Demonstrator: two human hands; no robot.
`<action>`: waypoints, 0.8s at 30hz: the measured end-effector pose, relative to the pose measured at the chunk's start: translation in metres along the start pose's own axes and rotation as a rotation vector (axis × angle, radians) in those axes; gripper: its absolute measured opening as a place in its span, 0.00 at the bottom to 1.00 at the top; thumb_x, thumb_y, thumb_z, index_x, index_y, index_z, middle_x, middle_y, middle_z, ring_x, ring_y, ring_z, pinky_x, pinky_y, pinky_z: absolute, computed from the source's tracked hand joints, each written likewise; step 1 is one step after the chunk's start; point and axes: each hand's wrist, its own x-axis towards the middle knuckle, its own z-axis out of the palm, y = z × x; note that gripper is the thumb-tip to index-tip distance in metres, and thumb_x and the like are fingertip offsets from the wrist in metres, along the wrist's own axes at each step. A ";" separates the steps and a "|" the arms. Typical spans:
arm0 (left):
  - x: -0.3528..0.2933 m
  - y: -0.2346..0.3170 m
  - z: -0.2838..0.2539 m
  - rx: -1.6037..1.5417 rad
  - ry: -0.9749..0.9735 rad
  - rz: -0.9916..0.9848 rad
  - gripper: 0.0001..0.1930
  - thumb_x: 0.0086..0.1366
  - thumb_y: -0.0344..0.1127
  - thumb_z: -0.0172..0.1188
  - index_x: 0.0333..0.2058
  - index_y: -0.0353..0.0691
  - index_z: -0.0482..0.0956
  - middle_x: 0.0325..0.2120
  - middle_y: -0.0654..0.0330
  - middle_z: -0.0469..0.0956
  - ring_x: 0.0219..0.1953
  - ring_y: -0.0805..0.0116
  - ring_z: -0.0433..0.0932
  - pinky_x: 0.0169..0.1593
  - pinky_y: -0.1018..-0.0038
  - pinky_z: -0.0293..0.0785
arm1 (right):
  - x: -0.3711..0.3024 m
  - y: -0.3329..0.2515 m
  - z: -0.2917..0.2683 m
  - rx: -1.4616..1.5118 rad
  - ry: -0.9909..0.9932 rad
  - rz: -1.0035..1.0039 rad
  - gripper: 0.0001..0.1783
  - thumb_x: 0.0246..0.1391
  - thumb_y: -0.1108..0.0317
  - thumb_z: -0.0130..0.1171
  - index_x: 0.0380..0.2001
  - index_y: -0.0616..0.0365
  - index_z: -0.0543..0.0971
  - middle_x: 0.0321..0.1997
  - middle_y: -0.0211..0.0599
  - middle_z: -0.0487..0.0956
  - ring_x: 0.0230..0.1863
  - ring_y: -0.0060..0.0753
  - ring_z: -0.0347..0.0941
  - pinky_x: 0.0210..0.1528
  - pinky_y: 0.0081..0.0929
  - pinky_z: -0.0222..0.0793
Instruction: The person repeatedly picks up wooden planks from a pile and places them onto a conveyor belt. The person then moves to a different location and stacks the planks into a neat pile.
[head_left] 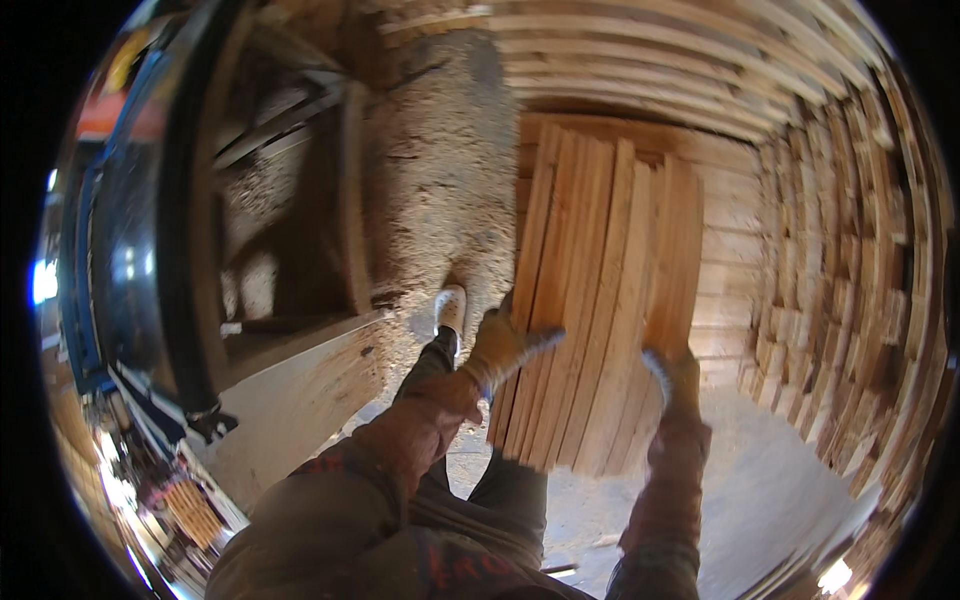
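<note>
Slats (590, 310), long, narrow, light-brown wood, packed side by side as one bundle, roughly in front of the person, right of picture centre. Far ends sit over a flat layer of boards (727, 272); near ends reach out over the floor (745, 450). Can't tell whether the far ends touch that layer or are clear of it. End line is uneven, some pieces jut past others.

Left hand (502, 347): yellowish work glove, grey-blue at the thumb, holding the bundle's left edge. Thumb lies across the top faces, fingers mostly hidden at the side. Right hand (677, 380): similar glove, on the right edge near the close end, thumb on the upper face, fingers out of sight. Bundle is clamped between both hands; grip width is the bundle width.

Surroundings: tall board stack (850, 270) along the right, a second board stack (640, 60) across the far side, both layered with gaps. Wood shavings (430, 150) cover the floor strip left of the bundle. Light-coloured shoe (451, 308) on that strip, just left of the left hand. Further left, wooden frame (355, 200) with a pale panel (300, 400) at its near side, then a dark-edged machine (185, 200), details blurred.
</note>
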 end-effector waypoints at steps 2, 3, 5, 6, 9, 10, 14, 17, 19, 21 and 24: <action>-0.049 0.023 -0.033 0.272 -0.009 -0.066 0.63 0.48 0.68 0.76 0.69 0.23 0.59 0.58 0.30 0.71 0.60 0.39 0.73 0.65 0.59 0.72 | -0.039 -0.008 0.008 -0.081 -0.032 0.079 0.31 0.44 0.65 0.78 0.52 0.68 0.80 0.43 0.37 0.85 0.40 0.30 0.81 0.41 0.29 0.80; -0.071 0.042 -0.053 0.337 -0.007 -0.090 0.65 0.49 0.70 0.74 0.69 0.23 0.56 0.59 0.28 0.68 0.62 0.37 0.71 0.65 0.58 0.71 | -0.057 -0.008 0.018 -0.075 -0.052 0.051 0.31 0.45 0.63 0.78 0.51 0.68 0.80 0.42 0.37 0.84 0.40 0.31 0.81 0.41 0.29 0.80; -0.121 0.079 -0.095 0.460 0.000 -0.162 0.67 0.49 0.73 0.71 0.71 0.23 0.52 0.62 0.26 0.63 0.65 0.34 0.67 0.67 0.56 0.69 | -0.083 -0.007 0.038 -0.040 -0.159 0.060 0.35 0.45 0.53 0.79 0.50 0.68 0.81 0.42 0.33 0.83 0.40 0.29 0.78 0.41 0.27 0.77; -0.140 0.105 -0.118 0.483 0.046 -0.154 0.66 0.50 0.71 0.72 0.71 0.23 0.53 0.63 0.26 0.62 0.66 0.33 0.65 0.67 0.55 0.68 | -0.089 -0.015 0.055 -0.027 -0.208 0.054 0.37 0.45 0.49 0.79 0.50 0.68 0.81 0.42 0.32 0.83 0.40 0.27 0.77 0.41 0.27 0.76; -0.195 0.147 -0.186 0.572 0.227 -0.042 0.64 0.51 0.67 0.74 0.71 0.23 0.53 0.61 0.28 0.64 0.63 0.33 0.66 0.67 0.51 0.67 | -0.113 -0.062 0.127 0.066 -0.354 -0.046 0.40 0.45 0.44 0.79 0.51 0.67 0.80 0.41 0.30 0.82 0.39 0.25 0.76 0.40 0.27 0.75; -0.208 0.157 -0.207 0.558 0.275 -0.026 0.64 0.52 0.67 0.73 0.71 0.23 0.52 0.60 0.28 0.64 0.63 0.34 0.67 0.66 0.51 0.67 | -0.113 -0.077 0.147 0.074 -0.403 -0.074 0.41 0.45 0.43 0.79 0.51 0.67 0.80 0.41 0.30 0.82 0.39 0.25 0.76 0.40 0.26 0.74; -0.252 0.204 -0.302 0.524 0.463 0.099 0.65 0.53 0.66 0.72 0.72 0.22 0.47 0.57 0.29 0.65 0.60 0.38 0.69 0.61 0.48 0.71 | -0.114 -0.187 0.241 0.024 -0.564 -0.241 0.49 0.41 0.37 0.80 0.53 0.68 0.78 0.45 0.31 0.81 0.43 0.27 0.76 0.44 0.28 0.75; -0.283 0.216 -0.364 0.378 0.572 0.080 0.66 0.54 0.62 0.73 0.72 0.22 0.43 0.56 0.30 0.64 0.59 0.38 0.68 0.60 0.48 0.73 | -0.141 -0.307 0.335 -0.100 -0.684 -0.357 0.46 0.41 0.45 0.80 0.55 0.70 0.76 0.45 0.37 0.82 0.44 0.32 0.78 0.43 0.31 0.76; -0.297 0.206 -0.402 0.174 0.650 0.085 0.64 0.53 0.56 0.76 0.73 0.25 0.43 0.55 0.31 0.64 0.58 0.38 0.68 0.59 0.49 0.73 | -0.164 -0.366 0.419 -0.105 -0.748 -0.449 0.38 0.43 0.56 0.78 0.54 0.67 0.78 0.42 0.35 0.83 0.39 0.28 0.79 0.39 0.25 0.75; -0.305 0.194 -0.438 0.035 0.775 0.204 0.59 0.52 0.45 0.80 0.73 0.31 0.48 0.55 0.34 0.65 0.58 0.42 0.69 0.58 0.52 0.75 | -0.157 -0.429 0.497 -0.449 -0.854 -0.614 0.32 0.45 0.63 0.78 0.52 0.65 0.79 0.43 0.38 0.84 0.41 0.31 0.81 0.43 0.29 0.78; -0.309 0.152 -0.480 -0.270 0.911 0.182 0.56 0.53 0.43 0.79 0.71 0.33 0.51 0.57 0.35 0.65 0.58 0.44 0.69 0.59 0.53 0.74 | -0.185 -0.453 0.646 -0.490 -1.030 -0.599 0.37 0.46 0.59 0.81 0.54 0.66 0.77 0.46 0.39 0.83 0.46 0.33 0.80 0.55 0.30 0.75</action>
